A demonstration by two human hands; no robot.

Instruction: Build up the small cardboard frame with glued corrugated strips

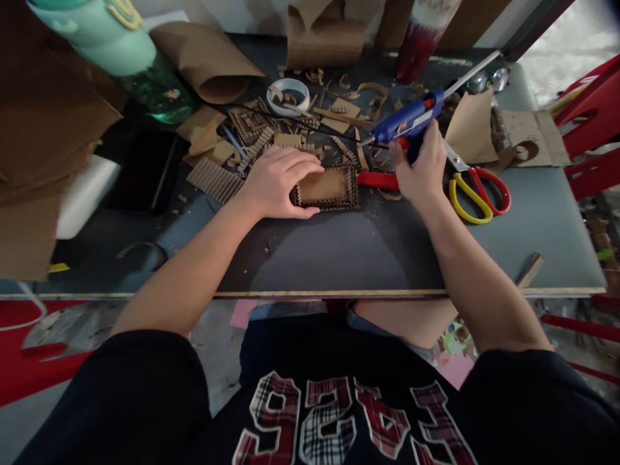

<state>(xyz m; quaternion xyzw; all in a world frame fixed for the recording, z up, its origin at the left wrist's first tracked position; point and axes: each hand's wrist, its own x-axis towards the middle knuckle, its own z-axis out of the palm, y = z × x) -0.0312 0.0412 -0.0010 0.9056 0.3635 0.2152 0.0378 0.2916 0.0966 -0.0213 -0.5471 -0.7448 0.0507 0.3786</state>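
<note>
Black T-shirt (339,352) is closest. On the table (334,255), the left hand (276,183) hugs one end of a cardboard tray (329,186), likely light and easy to squash; hold its sides. Farther, the right hand (425,168) grips a blue glue gun (405,123).

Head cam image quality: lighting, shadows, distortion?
Head view: soft shadow on the grey tabletop below the rectangular brown cardboard piece; pale floor at top right nearly washed out; black rectangular object at left loses detail; stretching toward the edges.
</note>
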